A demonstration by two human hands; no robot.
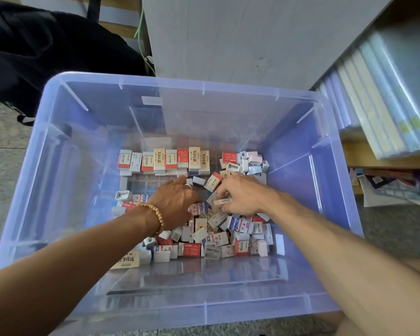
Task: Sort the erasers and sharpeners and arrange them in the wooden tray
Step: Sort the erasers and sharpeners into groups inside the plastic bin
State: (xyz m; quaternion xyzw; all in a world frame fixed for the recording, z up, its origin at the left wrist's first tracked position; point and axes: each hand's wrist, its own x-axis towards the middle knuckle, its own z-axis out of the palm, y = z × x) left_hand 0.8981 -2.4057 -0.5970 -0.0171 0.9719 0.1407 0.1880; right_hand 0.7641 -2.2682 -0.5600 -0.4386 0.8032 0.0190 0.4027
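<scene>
Two bare forearms reach down into a clear bluish plastic bin (pixel 58 166) from its near edge. Near edge of the bin floor: loose heap of erasers and sharpeners (pixel 218 236), jumbled, mixed orientations, one big cream eraser (pixel 126 260) lying at the near-left corner of the heap. Left hand (pixel 174 204), bead bracelet (pixel 155 214) on wrist, lies palm-down over the heap's left-centre, fingers pointing to the far side and slightly curled; whether it holds anything cannot be told, fingertips hidden. Right hand (pixel 240 194) sits just right of it, thumb and fingers pinching a small cream eraser (pixel 222 202), long axis running left-right, roughly parallel to the bin's far wall. Beyond the hands: a standing row of erasers (pixel 165 159) against the far side, packed upright side by side, with a bare gridded strip of tray floor (pixel 146 184) between row and heap. Far-right corner: cluster of pale sharpeners (pixel 250 163). Wooden tray itself not clearly made out. Key relation: the row lies straight beyond the right hand's fingertips, open slots to the far-left of it; the held eraser would likely need turning upright to join. Right hand is nearer the sharpener cluster, left nearer the open strip.
</scene>
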